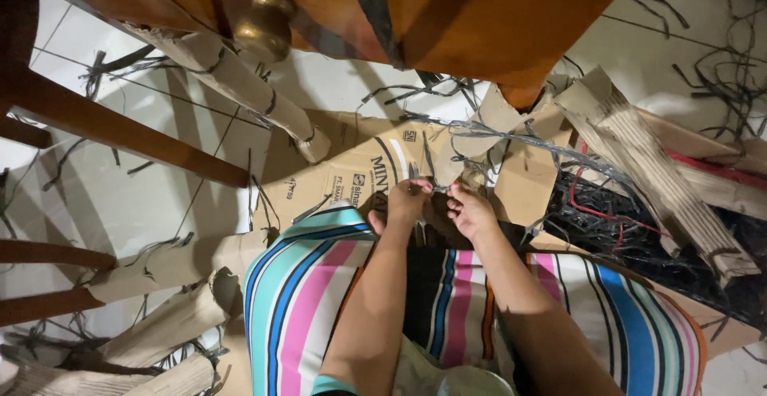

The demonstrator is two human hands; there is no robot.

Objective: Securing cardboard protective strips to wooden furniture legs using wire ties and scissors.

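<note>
**Down on the floor, both hands working thin dark strips over flattened cardboard**

Just now the step in hand looks like fine finger-work: the two hands meet above the knees and pinch at something small between them, which I take to be the thin grey-black strips [511, 136] that trail across the cardboard just beyond the fingertips.

Starting at the left, the left hand [403, 202] has its fingers curled narrow, tips drawn together as if nipping a strip; what exactly sits in the pinch is too small to tell. Just beside it, almost touching, the right hand [471, 210] is bunched the same way, fingertips turned toward the left hand's. Directly under and beyond both sets of fingers lies the flattened brown printed cardboard box [351, 164].

My guess is the next move calls for a steady pull or a twist at that pinch, with the loose strip kept clear of the tangle to the right of the fingers.

Counted: two hands; one flat printed box; one long rolled brown cardboard tube [240, 84] up and left of the fingers; one corrugated cardboard slab [663, 180] off to the right; one red cord [595, 208] in the dark heap. The strips on the white tiled floor [128, 196] are too many to count. A striped cloth [319, 284] covers the knees nearest the wrists.
</note>
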